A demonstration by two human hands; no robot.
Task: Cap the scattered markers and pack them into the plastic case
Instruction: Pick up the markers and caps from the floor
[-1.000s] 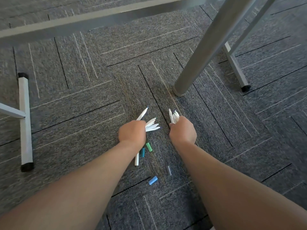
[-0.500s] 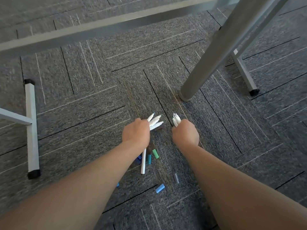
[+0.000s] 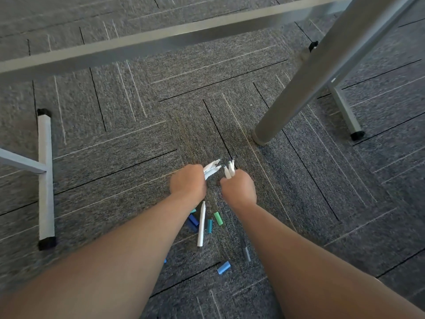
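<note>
Clenched around a fanned bundle of uncapped white plastic markers (image 3: 211, 169), the left hand (image 3: 187, 183) is held low over the grey patterned carpet (image 3: 115, 139). Just beside it, the right hand (image 3: 239, 188) grips a second bunch of white markers (image 3: 230, 171), tips pointing away. Between the forearms a loose white marker (image 3: 201, 224) lies on the floor among scattered caps: a green cap (image 3: 218, 218), teal cap (image 3: 209, 225), dark blue caps (image 3: 192, 222), grey cap (image 3: 246, 253) and light blue cap (image 3: 223, 267). Beyond stands a round grey metal table leg (image 3: 299, 88).
</note>
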